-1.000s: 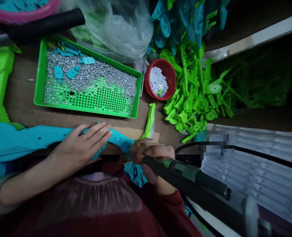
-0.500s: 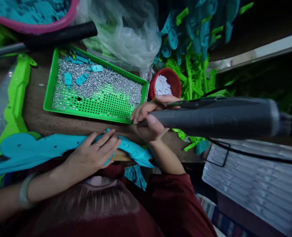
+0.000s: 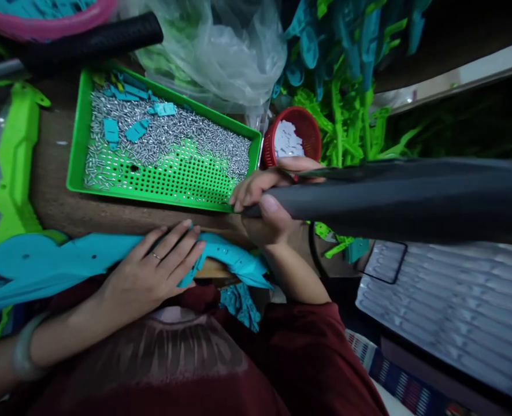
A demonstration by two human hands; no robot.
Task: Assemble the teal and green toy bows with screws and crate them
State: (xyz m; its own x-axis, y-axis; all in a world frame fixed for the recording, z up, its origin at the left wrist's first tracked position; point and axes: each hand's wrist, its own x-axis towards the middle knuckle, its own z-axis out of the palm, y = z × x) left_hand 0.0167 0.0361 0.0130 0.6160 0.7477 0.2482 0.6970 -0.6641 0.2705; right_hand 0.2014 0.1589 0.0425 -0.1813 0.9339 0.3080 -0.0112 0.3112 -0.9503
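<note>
My right hand [image 3: 267,199] is closed round the front of a dark grey electric screwdriver [image 3: 390,196], which lies nearly level with its thick rear end to the right. Its tip is hidden by my fingers. Along the table's front edge lies a long, curved blue plastic part [image 3: 74,257]. My left hand [image 3: 156,263], with a ring and a bangle, grips this part from above, its fingers close together across it. A smaller blue piece shows below the fingertips. Just beyond both hands sits a green perforated tray [image 3: 152,202] of small silver screws [image 3: 195,130] and several small blue pieces.
A red basket [image 3: 310,136] of white pieces stands right of the tray. Green and blue plastic parts [image 3: 338,124] are heaped behind it. A green curved part [image 3: 17,162] lies at the left, below a black-handled tool [image 3: 91,43]. White ribbed trays [image 3: 446,312] lie right.
The screwdriver's rear end reaches farther right and looks larger. My left hand and the blue part appear slightly farther left, as the whole view has shifted a little. Both grips stay the same.
</note>
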